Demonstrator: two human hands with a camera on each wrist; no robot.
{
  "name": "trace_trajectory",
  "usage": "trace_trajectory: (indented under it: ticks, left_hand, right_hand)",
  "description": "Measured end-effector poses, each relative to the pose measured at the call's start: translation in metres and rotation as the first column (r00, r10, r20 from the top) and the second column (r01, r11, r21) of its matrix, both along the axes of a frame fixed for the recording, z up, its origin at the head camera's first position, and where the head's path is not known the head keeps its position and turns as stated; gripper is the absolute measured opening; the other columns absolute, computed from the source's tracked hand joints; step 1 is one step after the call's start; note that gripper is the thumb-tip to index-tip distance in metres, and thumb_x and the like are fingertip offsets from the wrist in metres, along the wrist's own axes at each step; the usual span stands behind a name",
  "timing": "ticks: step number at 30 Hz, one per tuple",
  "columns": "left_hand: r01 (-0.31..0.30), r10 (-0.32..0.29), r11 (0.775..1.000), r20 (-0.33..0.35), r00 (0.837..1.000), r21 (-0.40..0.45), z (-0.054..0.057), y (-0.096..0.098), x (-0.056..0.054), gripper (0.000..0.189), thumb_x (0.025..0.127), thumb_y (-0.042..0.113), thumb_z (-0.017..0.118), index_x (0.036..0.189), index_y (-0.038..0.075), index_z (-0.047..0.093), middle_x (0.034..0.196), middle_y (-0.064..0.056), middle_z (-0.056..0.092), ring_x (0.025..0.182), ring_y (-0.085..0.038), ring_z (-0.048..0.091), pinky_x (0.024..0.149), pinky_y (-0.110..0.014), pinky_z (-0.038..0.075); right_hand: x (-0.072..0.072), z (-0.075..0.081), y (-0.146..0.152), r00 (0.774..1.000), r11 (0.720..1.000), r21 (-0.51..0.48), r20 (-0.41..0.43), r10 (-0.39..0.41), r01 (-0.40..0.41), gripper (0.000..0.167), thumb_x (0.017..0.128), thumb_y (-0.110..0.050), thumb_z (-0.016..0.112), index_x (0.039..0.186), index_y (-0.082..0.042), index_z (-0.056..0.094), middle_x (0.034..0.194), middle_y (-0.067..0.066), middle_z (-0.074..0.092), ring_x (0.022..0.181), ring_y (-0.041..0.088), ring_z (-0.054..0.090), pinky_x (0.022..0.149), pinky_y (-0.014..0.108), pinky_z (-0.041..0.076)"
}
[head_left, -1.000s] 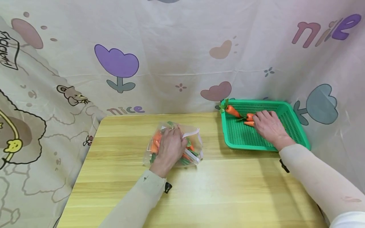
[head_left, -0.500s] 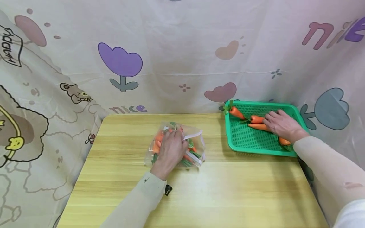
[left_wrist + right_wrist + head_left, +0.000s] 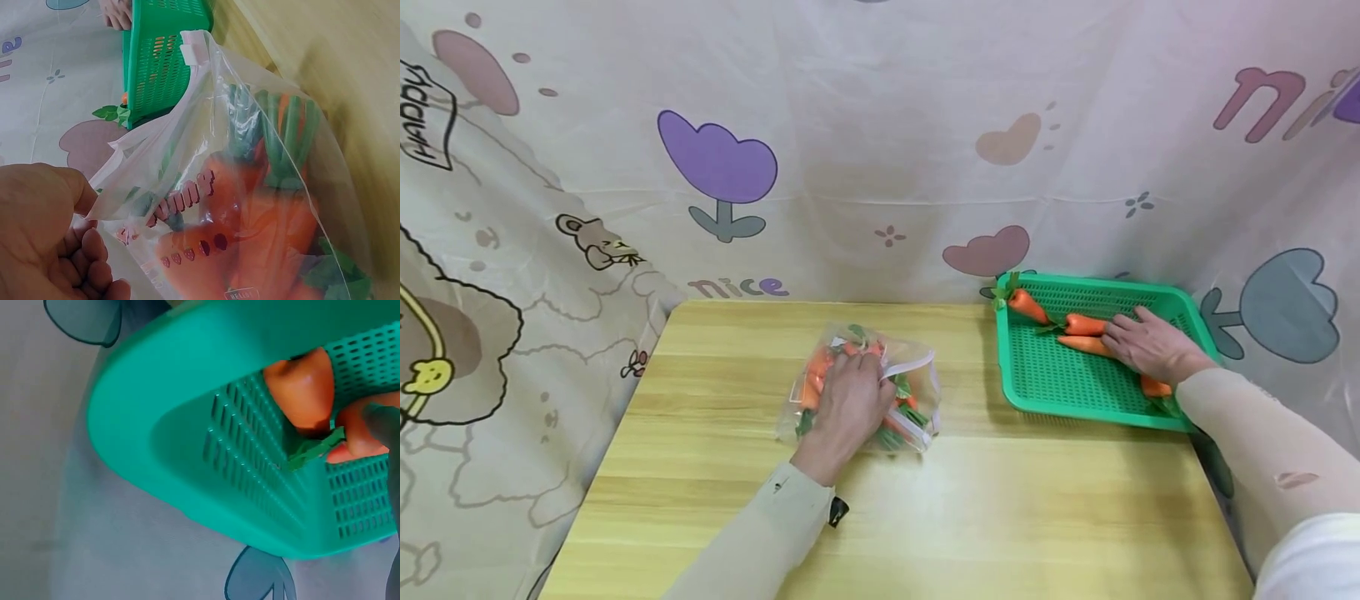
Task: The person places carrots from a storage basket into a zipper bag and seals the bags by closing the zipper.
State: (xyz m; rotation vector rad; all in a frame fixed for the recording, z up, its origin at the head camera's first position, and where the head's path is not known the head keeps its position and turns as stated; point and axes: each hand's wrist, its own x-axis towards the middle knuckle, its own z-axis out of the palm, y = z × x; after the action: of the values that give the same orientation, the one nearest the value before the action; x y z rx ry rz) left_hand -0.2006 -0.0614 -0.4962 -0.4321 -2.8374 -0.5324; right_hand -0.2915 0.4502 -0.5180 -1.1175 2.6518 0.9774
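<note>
My left hand [image 3: 850, 396] lies over a clear zip bag [image 3: 206, 144] holding several toy-like carrots [image 3: 275, 231] with green tops. In the left wrist view, its thumb and a finger pinch the edge of the bag's opening. A white slider sits on the zip. My right hand [image 3: 1150, 346] reaches into the green basket [image 3: 1090, 408], its fingers over the ends of two carrots lying side by side. In the right wrist view, a fingertip [image 3: 378, 419] lies on a carrot [image 3: 356, 434]; the hand's far side is hidden. Another carrot [image 3: 303, 390] lies nearby.
The basket stands at the back right of the wooden table [image 3: 970, 517], near the curtain [image 3: 850, 167]. One carrot [image 3: 1028, 306] lies in its back left corner, leaves over the rim. Another carrot [image 3: 1153, 387] lies near the right forearm.
My right hand has shifted right inside the basket, uncovering more of two carrots and one near the forearm. My left hand stays at the bag. The head view has shifted slightly.
</note>
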Motion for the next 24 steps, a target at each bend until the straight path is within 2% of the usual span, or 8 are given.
trace_trajectory:
  ticks: [5, 9, 12, 16, 21, 24]
  left_hand:
    - [0.008, -0.008, 1.000, -0.003, 1.000, -0.010, -0.001, 0.001, 0.001, 0.015, 0.090, 0.013, 0.066, 0.080, 0.013, 0.055, 0.073, 0.000, 0.052, 0.076, -0.025, 0.046, 0.076, -0.038, 0.042]
    - [0.004, -0.004, 1.000, -0.002, 1.000, -0.017, -0.002, 0.002, 0.001, 0.014, 0.090, 0.013, 0.068, 0.082, 0.012, 0.056, 0.074, 0.000, 0.053, 0.077, -0.025, 0.047, 0.077, -0.037, 0.042]
    - [-0.001, 0.002, 1.000, 0.011, 1.000, -0.022, -0.002, 0.001, 0.001, 0.013, 0.090, 0.014, 0.068, 0.084, 0.012, 0.057, 0.075, -0.001, 0.054, 0.078, -0.025, 0.047, 0.077, -0.037, 0.041]
    - [-0.007, 0.008, 1.000, 0.017, 1.000, -0.023, -0.003, 0.000, 0.001, 0.012, 0.090, 0.014, 0.067, 0.084, 0.012, 0.057, 0.076, 0.000, 0.055, 0.078, -0.025, 0.046, 0.077, -0.037, 0.041]
    - [-0.004, 0.005, 1.000, 0.010, 1.000, -0.020, -0.004, 0.000, 0.000, 0.012, 0.090, 0.013, 0.066, 0.083, 0.012, 0.056, 0.075, -0.001, 0.054, 0.077, -0.025, 0.046, 0.076, -0.037, 0.041]
    - [-0.002, 0.002, 1.000, 0.003, 1.000, -0.023, -0.005, 0.000, -0.001, 0.013, 0.091, 0.014, 0.066, 0.083, 0.012, 0.056, 0.075, -0.001, 0.054, 0.077, -0.025, 0.046, 0.076, -0.037, 0.040]
  right_hand:
    - [0.002, -0.005, 0.005, 0.999, 0.999, -0.026, -0.004, -0.037, 0.037, 0.057, 0.084, -0.008, 0.085, 0.137, -0.010, 0.062, 0.129, 0.014, 0.063, 0.119, 0.039, 0.050, 0.109, 0.064, 0.043]
    - [0.002, -0.009, 0.006, 0.998, 0.998, -0.025, -0.006, -0.065, 0.065, 0.056, 0.083, -0.004, 0.085, 0.135, -0.009, 0.063, 0.128, 0.016, 0.063, 0.119, 0.039, 0.051, 0.109, 0.064, 0.042]
    - [0.000, -0.014, 0.006, 0.998, 0.999, -0.014, -0.048, -0.048, 0.047, 0.046, 0.082, 0.003, 0.083, 0.122, -0.007, 0.064, 0.116, 0.017, 0.061, 0.108, 0.039, 0.052, 0.101, 0.062, 0.046]
    - [-0.002, -0.021, 0.006, 0.994, 0.999, -0.030, -0.097, -0.041, 0.039, 0.036, 0.082, 0.009, 0.080, 0.107, -0.005, 0.059, 0.102, 0.018, 0.056, 0.097, 0.038, 0.050, 0.095, 0.062, 0.046]
    - [-0.003, -0.022, 0.006, 0.992, 0.989, -0.099, -0.054, -0.118, 0.112, 0.047, 0.079, 0.001, 0.085, 0.111, -0.002, 0.050, 0.102, 0.019, 0.056, 0.098, 0.039, 0.048, 0.095, 0.064, 0.044]
    - [-0.003, -0.022, 0.005, 0.990, 0.985, -0.122, -0.052, -0.128, 0.121, 0.050, 0.079, 0.002, 0.084, 0.113, -0.001, 0.047, 0.102, 0.020, 0.056, 0.100, 0.040, 0.049, 0.097, 0.066, 0.044]
